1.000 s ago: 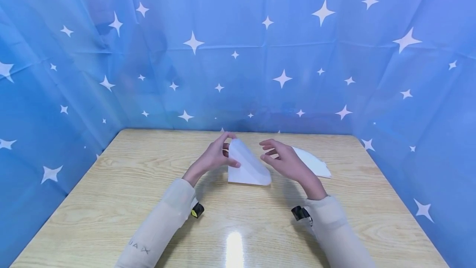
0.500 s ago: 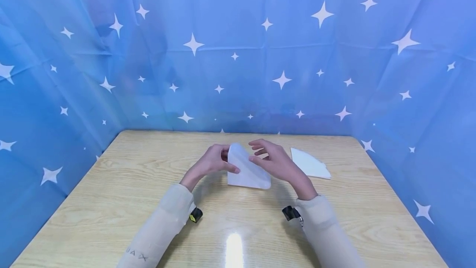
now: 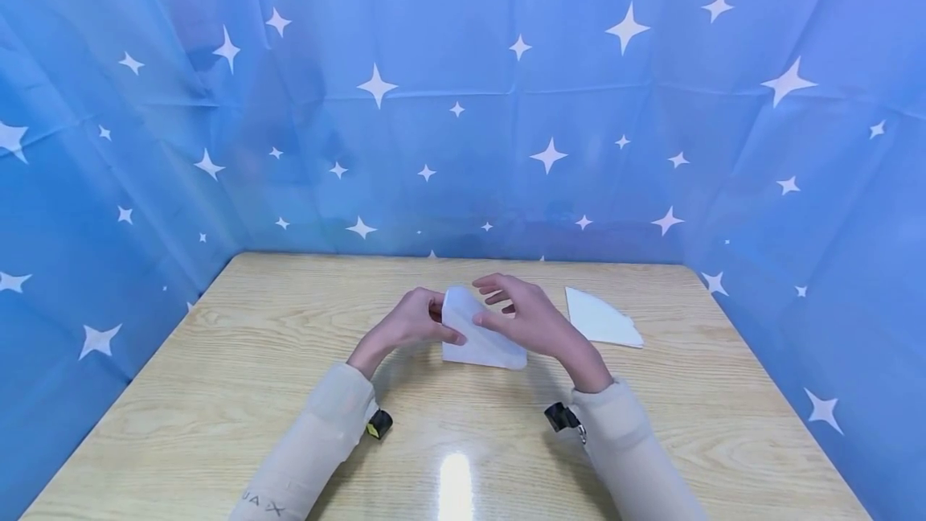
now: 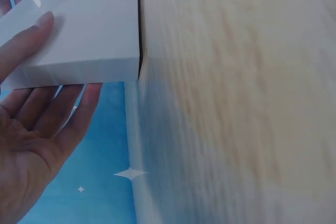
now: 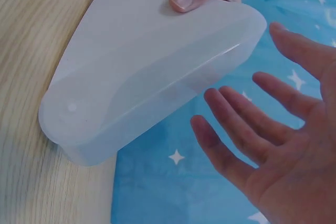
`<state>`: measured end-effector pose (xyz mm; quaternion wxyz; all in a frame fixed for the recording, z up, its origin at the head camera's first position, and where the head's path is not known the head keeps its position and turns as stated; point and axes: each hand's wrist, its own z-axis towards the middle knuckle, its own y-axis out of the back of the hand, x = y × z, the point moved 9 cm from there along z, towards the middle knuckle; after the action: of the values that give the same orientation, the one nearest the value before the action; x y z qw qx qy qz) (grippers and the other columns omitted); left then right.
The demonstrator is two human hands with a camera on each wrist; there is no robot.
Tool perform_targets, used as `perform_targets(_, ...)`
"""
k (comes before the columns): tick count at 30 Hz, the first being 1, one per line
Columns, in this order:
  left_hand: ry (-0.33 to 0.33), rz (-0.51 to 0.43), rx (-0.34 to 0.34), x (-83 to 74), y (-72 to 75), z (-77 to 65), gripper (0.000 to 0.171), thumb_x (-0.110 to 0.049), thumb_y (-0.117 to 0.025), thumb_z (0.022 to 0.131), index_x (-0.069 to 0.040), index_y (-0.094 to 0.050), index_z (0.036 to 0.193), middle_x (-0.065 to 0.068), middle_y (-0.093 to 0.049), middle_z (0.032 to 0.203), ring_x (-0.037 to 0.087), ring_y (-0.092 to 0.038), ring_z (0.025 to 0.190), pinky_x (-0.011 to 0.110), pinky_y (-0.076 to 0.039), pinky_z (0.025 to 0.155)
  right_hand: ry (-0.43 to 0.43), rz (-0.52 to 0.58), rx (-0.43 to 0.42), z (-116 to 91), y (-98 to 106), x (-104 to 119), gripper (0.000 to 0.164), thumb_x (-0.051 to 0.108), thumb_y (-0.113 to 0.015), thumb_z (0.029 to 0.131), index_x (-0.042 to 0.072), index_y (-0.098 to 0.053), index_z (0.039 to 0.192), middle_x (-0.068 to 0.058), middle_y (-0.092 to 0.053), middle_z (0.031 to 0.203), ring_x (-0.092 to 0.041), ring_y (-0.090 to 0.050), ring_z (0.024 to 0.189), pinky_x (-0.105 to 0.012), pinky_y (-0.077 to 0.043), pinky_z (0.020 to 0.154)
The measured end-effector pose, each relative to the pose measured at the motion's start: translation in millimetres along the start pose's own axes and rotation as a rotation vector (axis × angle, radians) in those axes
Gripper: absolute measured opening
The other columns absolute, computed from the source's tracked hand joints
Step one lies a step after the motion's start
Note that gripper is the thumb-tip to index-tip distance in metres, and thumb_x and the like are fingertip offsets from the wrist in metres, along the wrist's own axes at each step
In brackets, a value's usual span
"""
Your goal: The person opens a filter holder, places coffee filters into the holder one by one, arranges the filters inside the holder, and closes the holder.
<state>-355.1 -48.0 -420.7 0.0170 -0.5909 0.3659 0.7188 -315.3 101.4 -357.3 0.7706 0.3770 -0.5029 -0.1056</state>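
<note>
A white translucent plastic case (image 3: 481, 350), roughly triangular with rounded corners, stands on edge at the middle of the table. My left hand (image 3: 414, 320) grips its left side, thumb on the near face and fingers behind. In the left wrist view that thumb (image 4: 34, 35) presses the flat face. My right hand (image 3: 531, 320) hovers by the slanted side with fingers spread and holds nothing. Seen from the right wrist, the right fingers (image 5: 231, 129) stand off the case's frosted, deeper slanted wall (image 5: 157, 119), the thumb tip close to its upper corner.
Fan-shaped white sheets (image 3: 600, 320), like coffee filter papers, lie stacked on the wooden table (image 3: 289, 296) to the right of the right hand. A blue curtain (image 3: 463, 159) with white stars encloses the back and sides.
My right hand has moved left, closer to the case's slanted side. The left hand's fingers have shifted down from the top of the case, which has sunk slightly.
</note>
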Motion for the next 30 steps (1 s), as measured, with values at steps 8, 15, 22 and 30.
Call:
perform_targets(8, 0.015, 0.014, 0.019, 2.3, -2.8, -1.2, 0.033, -0.016, -0.089, 0.082, -0.011, -0.076, 0.112, 0.004, -0.079, 0.099, 0.014, -0.072, 0.085, 0.031, -0.06, 0.078, 0.044, -0.009, 0.01, 2.5, -8.0, 5.6, 0.052, 0.027, -0.075, 0.097, 0.009, -0.058, 0.142, -0.011, -0.066, 0.138, -0.031, -0.069, 0.117, -0.047, -0.06, 0.095)
perform_targets(15, -0.002, 0.042, 0.024, -1.6, -1.7, -0.1, 0.033, -0.015, -0.089, 0.081, -0.011, -0.076, 0.112, 0.004, -0.078, 0.1, 0.014, -0.072, 0.085, 0.031, -0.061, 0.078, 0.055, -0.039, 0.007, 4.2, -9.8, 9.1, 0.051, 0.028, -0.076, 0.096, 0.012, -0.059, 0.142, -0.009, -0.065, 0.138, -0.03, -0.068, 0.118, -0.047, -0.06, 0.094)
perform_targets(22, -0.008, 0.053, 0.048, -1.7, -4.0, 0.9, 0.035, -0.015, -0.088, 0.082, -0.009, -0.074, 0.113, 0.004, -0.077, 0.099, 0.013, -0.07, 0.085, 0.029, -0.059, 0.077, 0.065, -0.073, -0.001, 3.7, -13.3, 10.2, 0.053, 0.026, -0.077, 0.095, 0.011, -0.058, 0.142, -0.008, -0.066, 0.137, -0.028, -0.068, 0.117, -0.048, -0.059, 0.095)
perform_targets(30, -0.022, 0.055, 0.087, -0.9, -6.7, -0.1, 0.034, -0.017, -0.086, 0.085, -0.01, -0.073, 0.115, 0.004, -0.077, 0.1, 0.012, -0.07, 0.083, 0.029, -0.058, 0.073, 0.084, -0.081, -0.045, 3.6, -15.1, 12.8, 0.054, 0.026, -0.075, 0.097, 0.014, -0.055, 0.146, -0.008, -0.067, 0.136, -0.026, -0.069, 0.116, -0.044, -0.061, 0.092)
